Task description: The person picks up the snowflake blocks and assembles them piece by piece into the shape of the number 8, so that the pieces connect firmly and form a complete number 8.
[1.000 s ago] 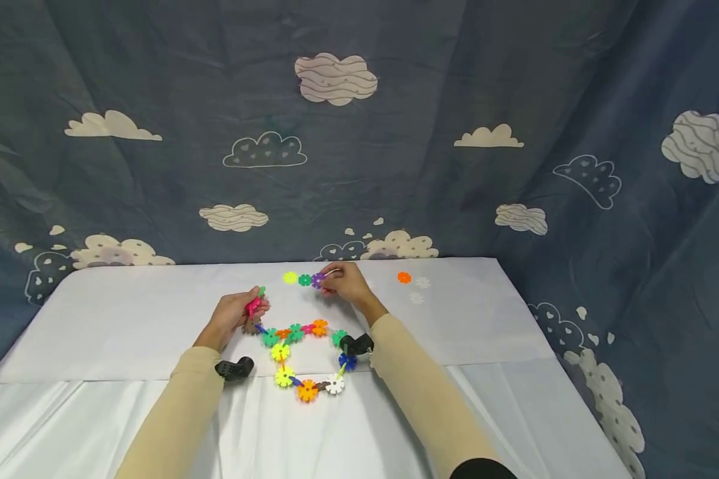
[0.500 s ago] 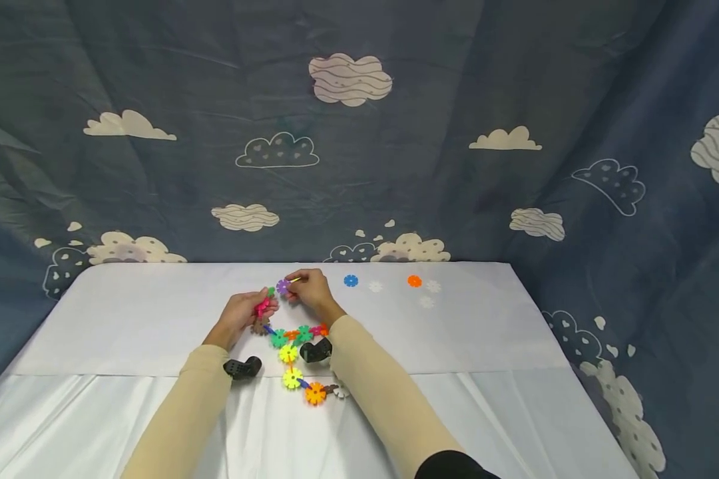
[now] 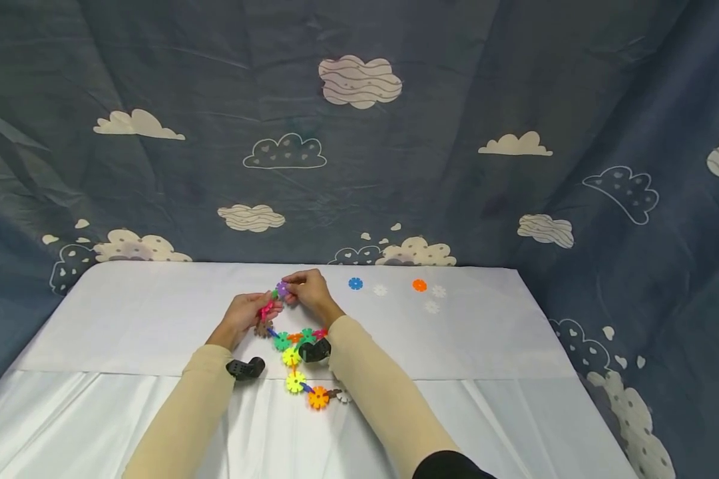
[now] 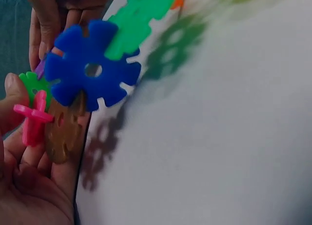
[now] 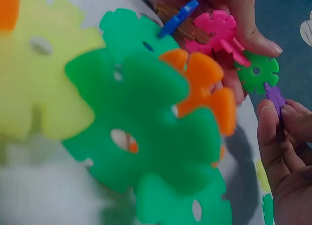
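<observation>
A chain of slotted flower-shaped plastic discs [image 3: 295, 381] in mixed colours curves over the white cloth, partly hidden by my right forearm. My left hand [image 3: 242, 316] holds its raised end, its thumb by a green disc [image 5: 256, 73] and its fingers behind a pink disc [image 5: 214, 30]. A brown disc [image 4: 62, 132] and a blue disc [image 4: 87, 64] follow along the chain. My right hand [image 3: 311, 293] pinches a purple disc [image 5: 276, 99] between thumb and fingers. The purple disc's edge meets the green one's rim, at an angle to it.
Loose discs lie flat toward the back of the table: a blue disc [image 3: 355, 283], an orange disc [image 3: 419, 285] and several pale white discs [image 3: 432, 307]. A yellow disc [image 5: 262, 175] and another green disc [image 5: 268, 208] lie beside my right hand. A cloud-print curtain [image 3: 359, 166] hangs behind.
My right hand has carried the purple disc left from the row of loose discs to the green disc at the chain's end. My left hand keeps its hold; the head view has shifted slightly.
</observation>
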Tool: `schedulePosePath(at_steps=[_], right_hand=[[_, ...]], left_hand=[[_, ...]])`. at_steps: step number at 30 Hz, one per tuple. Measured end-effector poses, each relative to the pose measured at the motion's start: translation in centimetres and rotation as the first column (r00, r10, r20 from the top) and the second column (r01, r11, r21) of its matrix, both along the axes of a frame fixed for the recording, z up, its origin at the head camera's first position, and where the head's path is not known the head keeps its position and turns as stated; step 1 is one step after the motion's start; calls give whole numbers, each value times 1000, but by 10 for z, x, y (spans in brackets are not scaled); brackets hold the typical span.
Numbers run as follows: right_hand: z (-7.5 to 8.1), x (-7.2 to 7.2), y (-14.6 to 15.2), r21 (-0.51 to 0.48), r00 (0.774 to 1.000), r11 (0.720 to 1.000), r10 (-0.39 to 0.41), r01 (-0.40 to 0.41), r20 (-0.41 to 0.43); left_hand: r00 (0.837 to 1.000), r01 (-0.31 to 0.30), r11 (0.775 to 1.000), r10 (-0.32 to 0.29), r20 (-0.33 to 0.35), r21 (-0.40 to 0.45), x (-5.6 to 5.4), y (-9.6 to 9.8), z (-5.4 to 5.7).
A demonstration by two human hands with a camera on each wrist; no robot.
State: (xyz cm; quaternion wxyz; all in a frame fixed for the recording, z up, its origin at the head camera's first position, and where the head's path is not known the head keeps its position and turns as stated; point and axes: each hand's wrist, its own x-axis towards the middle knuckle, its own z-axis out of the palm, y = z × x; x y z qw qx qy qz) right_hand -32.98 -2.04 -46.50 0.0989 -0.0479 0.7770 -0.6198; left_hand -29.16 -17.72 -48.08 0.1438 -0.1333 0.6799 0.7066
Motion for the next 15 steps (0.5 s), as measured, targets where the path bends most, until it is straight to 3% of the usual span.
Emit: schedulePosePath(at_steps=[8,15], right_hand=[[1,-1,-3,64,999,998,3,0,-44],[1,1,-5,103,998,994,39,-34,-40]], left_hand=[[1000,-22,999,22,-1,40,1,3,3],[1000,12,996,-12,-5,86,2,-2,2]])
